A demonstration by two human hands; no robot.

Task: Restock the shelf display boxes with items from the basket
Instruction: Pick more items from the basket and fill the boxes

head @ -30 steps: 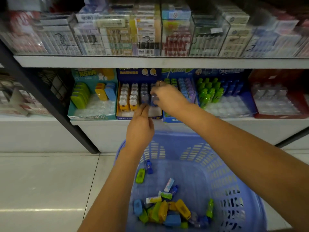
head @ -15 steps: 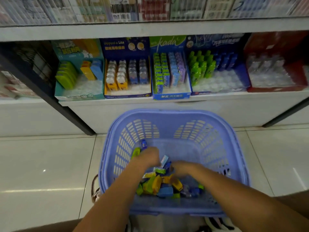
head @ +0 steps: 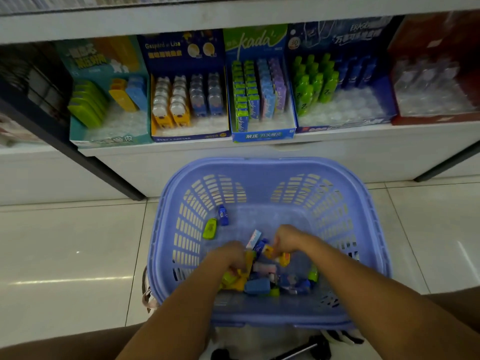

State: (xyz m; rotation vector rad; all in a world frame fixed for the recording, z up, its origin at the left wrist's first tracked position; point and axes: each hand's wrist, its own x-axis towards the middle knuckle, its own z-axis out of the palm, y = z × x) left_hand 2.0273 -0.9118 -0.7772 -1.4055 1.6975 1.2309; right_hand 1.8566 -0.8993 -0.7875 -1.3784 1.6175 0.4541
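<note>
A lilac plastic basket [head: 259,163] stands on the floor below the shelf, with a pile of small colourful items [head: 265,281] in its near half. Both my hands are down in that pile. My left hand [head: 228,255] curls its fingers round a yellow-green item [head: 250,257]. My right hand [head: 288,242] pinches a yellow item [head: 270,252]. A green item [head: 210,228] and a blue one [head: 223,215] lie apart by the basket's left wall. On the shelf stand a teal box [head: 109,141], a dark blue box [head: 187,137], a Kada box [head: 262,136], a blue box [head: 337,126] and a red box [head: 436,119].
A black shelf upright [head: 104,165] slants down left of the basket. Glossy pale floor tiles [head: 65,255] spread on both sides. A strap [head: 148,298] shows at the basket's left edge and dark gear [head: 298,353] lies beneath its near rim.
A second ago both hands were up at the dark blue box on the shelf. They came down into the basket, and since half a second ago they have dug further into the pile.
</note>
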